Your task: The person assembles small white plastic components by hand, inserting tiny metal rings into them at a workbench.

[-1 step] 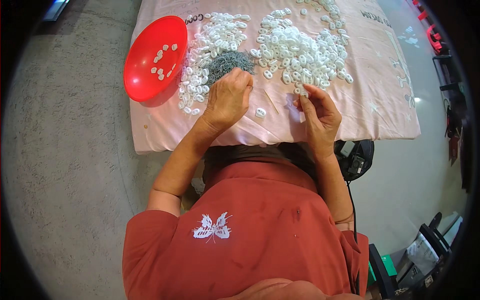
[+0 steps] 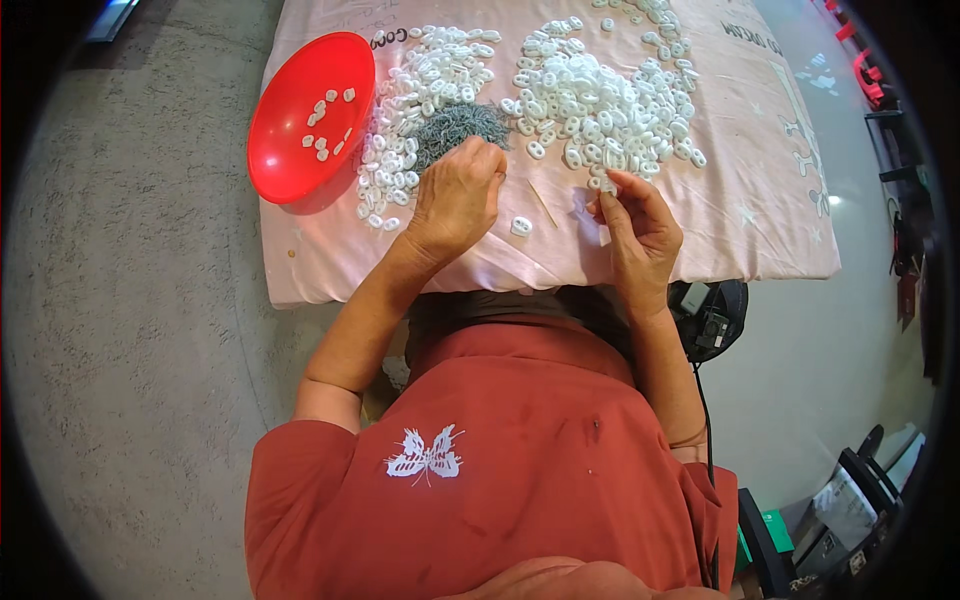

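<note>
My left hand (image 2: 459,197) is closed, fingertips pinched at the near edge of a pile of small grey springs (image 2: 458,130); what they hold, if anything, is hidden. Between the thumb and fingers of my right hand (image 2: 641,228) is a white two-hole plastic piece (image 2: 606,186), just in front of a large heap of similar white oval pieces (image 2: 600,105). On the cloth between my hands lie one loose white piece (image 2: 521,226) and a thin wooden stick (image 2: 542,203). Another group of white pieces (image 2: 440,65) spreads behind and left of the springs.
A red bowl (image 2: 290,160) with several small white pieces inside stands at the table's left edge. Pink cloth (image 2: 745,240) covers the table. Below its near edge, right of my lap, is a black round holder (image 2: 735,315) with small devices and a cable.
</note>
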Available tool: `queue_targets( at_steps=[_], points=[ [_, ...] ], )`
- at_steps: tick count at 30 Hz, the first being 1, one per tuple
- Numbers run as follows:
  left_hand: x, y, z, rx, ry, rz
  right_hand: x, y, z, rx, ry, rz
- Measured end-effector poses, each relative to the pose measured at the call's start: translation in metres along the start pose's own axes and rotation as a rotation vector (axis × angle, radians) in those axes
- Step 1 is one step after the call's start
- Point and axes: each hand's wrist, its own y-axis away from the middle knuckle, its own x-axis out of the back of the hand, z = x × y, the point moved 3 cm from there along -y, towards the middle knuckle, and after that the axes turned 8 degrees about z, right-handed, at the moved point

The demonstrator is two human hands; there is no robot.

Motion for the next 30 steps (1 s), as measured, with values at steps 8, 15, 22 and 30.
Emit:
queue_targets(
  at_steps=[8, 15, 22, 30],
  points=[
    [-0.003, -0.006, 0.008, -0.034, 0.039, 0.017, -0.001, 0.002, 0.002, 0.043, 0.075, -0.065],
    [-0.014, -0.015, 0.018, -0.081, 0.175, 0.029, -0.002, 0.002, 0.002, 0.049, 0.080, -0.073],
    [-0.018, -0.028, 0.036, -0.140, 0.202, -0.035, -0.005, 0.002, 0.000, 0.183, 0.284, -0.219],
    [-0.035, -0.059, 0.036, -0.106, 0.159, 0.097, -0.010, 0.001, -0.013, 0.266, 0.378, -0.328]
  ],
)
